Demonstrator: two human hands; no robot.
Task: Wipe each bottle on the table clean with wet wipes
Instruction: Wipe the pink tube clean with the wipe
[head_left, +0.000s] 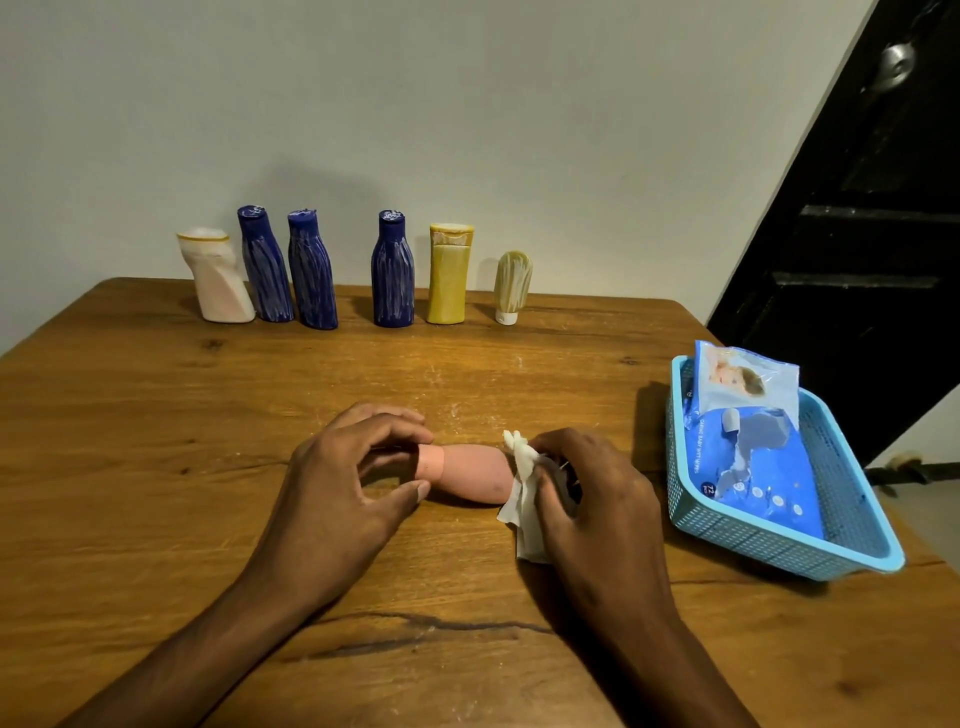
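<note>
Six streaked bottles wait by the wall while the pink bottle lies on the worktop. Left hand pinches its cap end; right hand grips the wet wipe round its base. I'd roll it slowly, so the wipe covers every side.

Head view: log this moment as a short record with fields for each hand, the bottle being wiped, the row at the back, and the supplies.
left hand: left hand pinches the cap end of the pink plastic bottle
right hand: right hand presses a white wet wipe round the bottle's other end
bottle pose: lying on its side on the wooden table
back row: six upright bottles, three dark blue ones
supplies: wipe packs in a light blue plastic basket
</note>
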